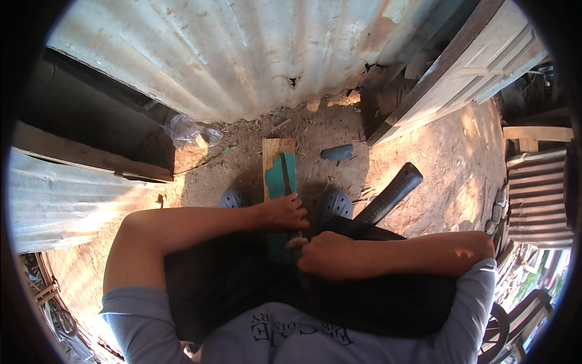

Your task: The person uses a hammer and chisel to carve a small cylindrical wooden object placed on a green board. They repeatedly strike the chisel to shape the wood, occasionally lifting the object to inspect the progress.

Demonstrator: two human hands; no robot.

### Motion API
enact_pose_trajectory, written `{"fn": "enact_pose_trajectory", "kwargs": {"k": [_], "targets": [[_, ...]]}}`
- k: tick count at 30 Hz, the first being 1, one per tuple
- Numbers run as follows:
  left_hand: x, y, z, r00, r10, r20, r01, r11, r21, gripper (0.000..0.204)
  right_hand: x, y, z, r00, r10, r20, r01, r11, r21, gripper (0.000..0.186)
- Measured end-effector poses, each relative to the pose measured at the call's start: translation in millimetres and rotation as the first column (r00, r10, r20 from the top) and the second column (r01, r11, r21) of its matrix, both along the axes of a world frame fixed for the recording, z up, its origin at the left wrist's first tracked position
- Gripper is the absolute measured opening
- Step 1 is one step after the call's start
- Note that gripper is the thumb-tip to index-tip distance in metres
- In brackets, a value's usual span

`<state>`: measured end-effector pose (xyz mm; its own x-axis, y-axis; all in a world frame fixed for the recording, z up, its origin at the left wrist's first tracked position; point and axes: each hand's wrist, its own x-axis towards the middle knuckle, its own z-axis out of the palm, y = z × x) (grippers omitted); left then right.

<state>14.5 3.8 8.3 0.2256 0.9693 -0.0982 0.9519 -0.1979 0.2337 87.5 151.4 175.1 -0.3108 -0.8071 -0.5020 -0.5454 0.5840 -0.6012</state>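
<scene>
A wooden board (274, 173), partly covered in worn green paint, stretches away from my lap between my feet. Along its right side lies a narrow dark strip (285, 173), blade-like, its kind unclear. My left hand (284, 212) is closed over the strip and board, fingers curled at the right edge. Just nearer and to the right, my right hand (325, 255) is a closed fist. A tan, rounded piece (296, 243) sticks out from that fist toward the board; whether it joins the dark strip is hidden by my left hand.
A long black handle (391, 193) slants up beside my right leg. My clogs (334, 204) rest on the dirt floor. Ahead lie a flat bluish scrap (337, 153) and a clear plastic bag (189, 130). Corrugated metal (242, 60) stands in front; a pale panel (461, 76) leans at right.
</scene>
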Motion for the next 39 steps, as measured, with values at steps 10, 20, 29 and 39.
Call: {"fn": "enact_pose_trajectory", "kwargs": {"k": [10,20,29,39], "targets": [[-11,4,-1,0.999,0.034,-0.021,-0.034,0.999,-0.032,0.02,-9,6,5,0.999,0.006,0.045,-0.005,1.0,-0.01,0.012],[3,4,-2,0.998,0.029,0.061,-0.03,0.999,0.03,0.022,-9,4,13,0.995,0.062,0.078,-0.067,0.996,0.053,0.018],[1,6,4,0.996,0.029,0.089,-0.027,0.999,-0.023,0.023,0,11,-1,0.999,-0.029,-0.034,0.023,0.982,-0.186,0.013],[-1,6,8,0.993,0.043,0.107,-0.042,0.999,-0.012,0.027,-8,9,9,0.999,0.035,0.023,-0.033,0.995,-0.096,0.012]]}}
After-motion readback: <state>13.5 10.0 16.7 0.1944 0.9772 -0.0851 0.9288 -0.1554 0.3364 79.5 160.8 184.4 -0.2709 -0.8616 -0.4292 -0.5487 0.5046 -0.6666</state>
